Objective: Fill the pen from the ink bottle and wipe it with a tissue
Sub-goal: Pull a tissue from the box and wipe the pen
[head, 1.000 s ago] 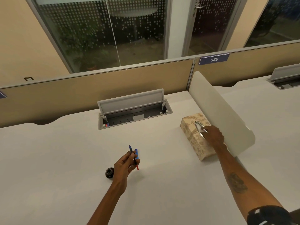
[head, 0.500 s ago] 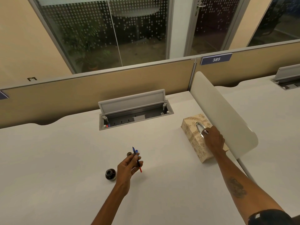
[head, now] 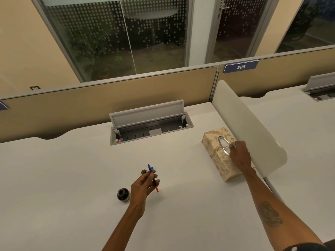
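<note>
My left hand (head: 144,185) holds a thin pen (head: 152,173) with a blue tip pointing up and a red end pointing down. Just left of that hand stands a small dark ink bottle (head: 123,194), its mouth uncovered. A small dark cap (head: 144,171) lies on the desk behind my fingers. At the right, my right hand (head: 239,155) rests on a patterned beige tissue box (head: 216,156), fingertips at the edge of its oval slot. Whether a tissue is pinched there I cannot tell.
A white desk (head: 72,178) carries everything. An open grey cable tray with sockets (head: 150,129) is sunk into it at the back. A rounded white divider panel (head: 250,124) stands right behind the tissue box. A tan partition runs along the far edge.
The pen hand has shifted slightly right and away from the ink bottle, uncovering the cap behind it. My right hand stays at the tissue box slot.
</note>
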Tool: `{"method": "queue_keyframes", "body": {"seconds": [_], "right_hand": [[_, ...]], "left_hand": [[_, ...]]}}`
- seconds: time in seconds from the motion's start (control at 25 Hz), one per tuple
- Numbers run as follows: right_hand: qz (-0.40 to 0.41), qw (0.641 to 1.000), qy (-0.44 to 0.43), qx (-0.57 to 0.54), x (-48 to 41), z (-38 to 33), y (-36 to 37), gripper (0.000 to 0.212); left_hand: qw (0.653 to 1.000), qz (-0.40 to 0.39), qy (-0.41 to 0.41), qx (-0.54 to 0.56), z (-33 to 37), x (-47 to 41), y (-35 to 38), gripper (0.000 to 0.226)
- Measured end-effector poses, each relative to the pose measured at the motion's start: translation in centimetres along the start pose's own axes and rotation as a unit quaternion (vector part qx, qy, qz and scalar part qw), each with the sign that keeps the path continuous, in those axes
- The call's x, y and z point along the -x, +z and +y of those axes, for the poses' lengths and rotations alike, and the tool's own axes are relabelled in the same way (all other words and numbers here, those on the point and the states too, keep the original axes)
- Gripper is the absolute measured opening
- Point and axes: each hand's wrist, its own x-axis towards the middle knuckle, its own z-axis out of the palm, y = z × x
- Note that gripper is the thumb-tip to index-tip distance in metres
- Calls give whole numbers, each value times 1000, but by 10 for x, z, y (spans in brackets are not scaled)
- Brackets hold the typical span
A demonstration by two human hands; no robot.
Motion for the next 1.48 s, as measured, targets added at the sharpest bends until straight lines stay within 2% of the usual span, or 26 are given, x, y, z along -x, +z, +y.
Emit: {"method": "queue_keyframes", "body": {"seconds": [0.2, 0.32, 0.48, 0.8, 1.28, 1.36, 1.48], "right_hand": [[14, 999, -20, -46, 2, 0, -3, 18], [17, 1000, -7, 8, 1, -2, -4, 28], [42, 998, 49, 23, -7, -9, 1, 24], [76, 995, 20, 66, -5, -23, 6, 16], [-40, 998, 47, 9, -25, -27, -14, 22], [-66, 996, 53, -37, -25, -25, -21, 22], [-85, 979, 72, -171, -24, -20, -34, 19]], "left_hand": [[1000, -3, 4, 4, 0, -1, 0, 17], [1000, -5, 3, 7, -1, -1, 1, 16], [1000, -3, 0, 12, -1, -1, 1, 15], [1000, -4, 0, 8, 0, -2, -1, 18], [1000, -12, -8, 19, 4, 0, -3, 15], [1000, -15, -10, 16, 4, 0, -4, 16], [1000, -17, -12, 11, 2, 1, -3, 17]]}}
